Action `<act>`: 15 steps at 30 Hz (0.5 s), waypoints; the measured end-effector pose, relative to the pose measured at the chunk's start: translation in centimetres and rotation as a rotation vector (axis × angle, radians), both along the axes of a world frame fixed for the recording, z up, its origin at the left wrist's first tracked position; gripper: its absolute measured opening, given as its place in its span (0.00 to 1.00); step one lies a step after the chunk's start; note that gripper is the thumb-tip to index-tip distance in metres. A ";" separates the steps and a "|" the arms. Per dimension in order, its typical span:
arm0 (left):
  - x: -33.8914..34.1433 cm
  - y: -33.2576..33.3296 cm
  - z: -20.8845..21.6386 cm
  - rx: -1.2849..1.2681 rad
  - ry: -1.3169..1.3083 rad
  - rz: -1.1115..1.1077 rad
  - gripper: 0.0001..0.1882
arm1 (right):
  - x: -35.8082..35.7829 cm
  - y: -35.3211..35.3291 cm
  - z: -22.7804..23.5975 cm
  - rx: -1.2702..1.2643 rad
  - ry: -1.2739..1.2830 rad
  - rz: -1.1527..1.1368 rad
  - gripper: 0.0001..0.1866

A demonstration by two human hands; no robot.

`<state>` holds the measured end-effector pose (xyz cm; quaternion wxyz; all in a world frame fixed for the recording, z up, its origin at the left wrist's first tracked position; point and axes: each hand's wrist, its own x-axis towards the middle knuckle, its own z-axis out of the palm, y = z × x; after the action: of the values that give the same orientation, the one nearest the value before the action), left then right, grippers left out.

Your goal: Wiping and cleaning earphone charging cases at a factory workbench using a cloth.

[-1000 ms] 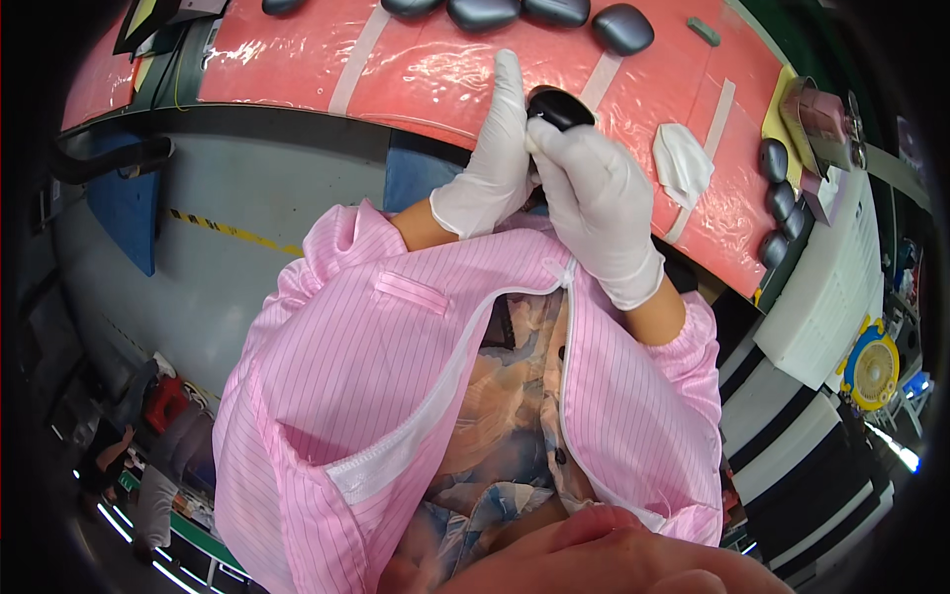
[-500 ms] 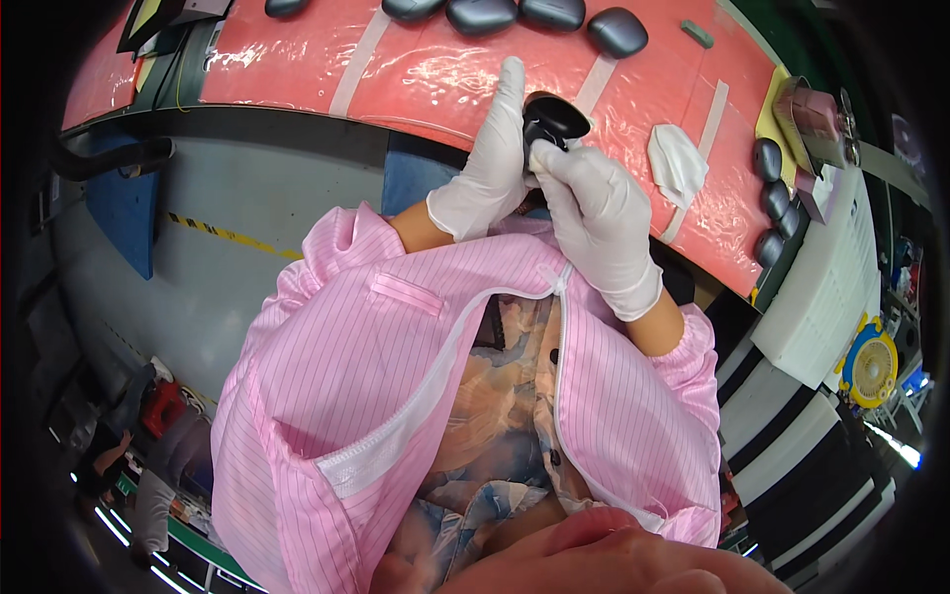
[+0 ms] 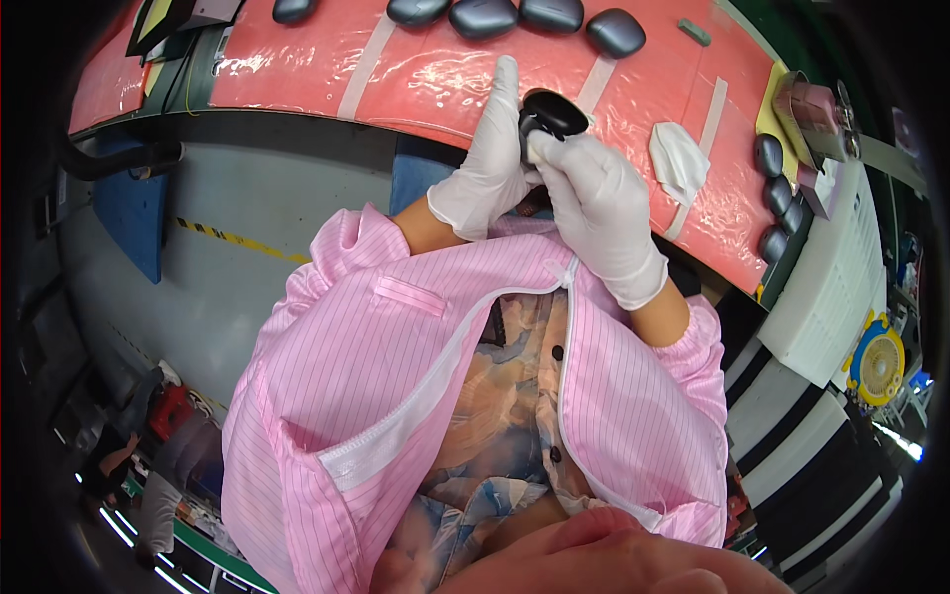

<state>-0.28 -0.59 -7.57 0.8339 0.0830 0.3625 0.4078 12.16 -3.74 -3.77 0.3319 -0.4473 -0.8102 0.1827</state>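
Both gloved hands have lifted a little toward the pink work surface (image 3: 297, 69) over the last second, and the small dark rounded case (image 3: 550, 111) they share now shows more of its top above the fingers. The left hand (image 3: 487, 168) is closed around the case's left side with its forefinger stretched straight up past it, while the right hand (image 3: 599, 203) pinches it from below and to the right, so the handling looks mid-way. Beyond the fingertips runs a row of similar dark cases (image 3: 515, 15), and right of the right hand lies a white cloth (image 3: 679, 158)
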 end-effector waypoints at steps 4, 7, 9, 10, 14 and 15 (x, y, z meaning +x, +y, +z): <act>-0.1 0.4 -1.3 0.008 -0.027 -0.007 0.36 | -0.4 0.4 0.7 0.021 -0.069 -0.020 0.11; -0.2 0.5 -1.0 0.017 -0.020 0.012 0.38 | -0.6 1.0 0.6 0.017 -0.075 -0.006 0.09; -0.5 0.5 -0.9 -0.041 -0.122 -0.031 0.39 | 0.8 -0.2 1.2 -0.061 -0.045 -0.017 0.08; 0.2 0.2 0.7 -0.077 0.039 -0.015 0.42 | 2.0 -0.7 1.7 -0.197 -0.059 -0.040 0.07; -0.5 0.3 0.1 0.007 -0.090 -0.039 0.46 | 5.7 1.9 2.2 -0.156 0.414 -0.435 0.08; -0.4 0.4 0.1 0.009 -0.094 -0.050 0.46 | 7.6 3.3 1.5 -0.152 0.343 -0.481 0.10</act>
<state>-0.70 -0.20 -7.52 0.8596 0.0768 0.3190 0.3918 19.74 -0.41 -2.28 0.4631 -0.6123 -0.5975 0.2317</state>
